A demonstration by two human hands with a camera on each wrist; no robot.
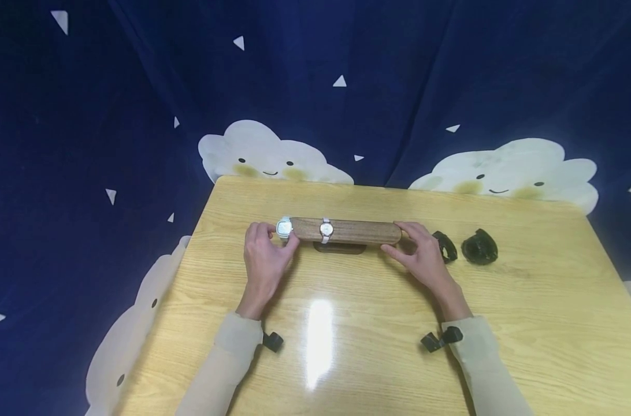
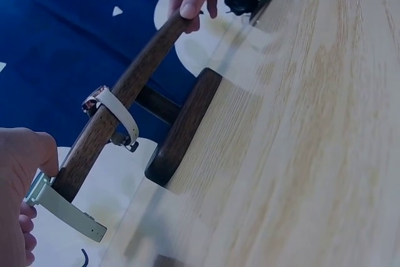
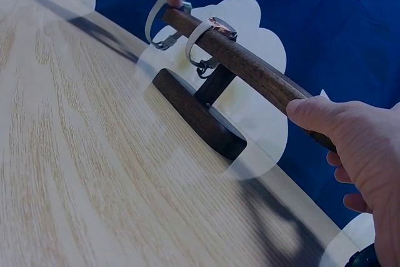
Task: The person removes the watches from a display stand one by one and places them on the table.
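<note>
A dark wooden T-shaped watch stand (image 1: 364, 232) stands on the table, its long bar level above a small base (image 3: 200, 117). At the bar's left end my left hand (image 1: 263, 254) pinches a pale green watch (image 1: 284, 227) with a square face; its strap (image 2: 72, 214) hangs below the bar. My right hand (image 1: 422, 254) grips the bar's right end, with the thumb (image 3: 309, 112) on the near side. Between the hands, left of the bar's middle, a small round watch (image 1: 326, 229) with a white strap (image 2: 122, 114) is looped round the bar.
Two black curved objects, one nearer (image 1: 445, 247) and one farther right (image 1: 480, 247), lie on the wooden table (image 1: 534, 323) beyond my right hand. Behind the table's far edge hangs a dark blue curtain (image 1: 388, 98) with white clouds. Black devices sit at both wrists.
</note>
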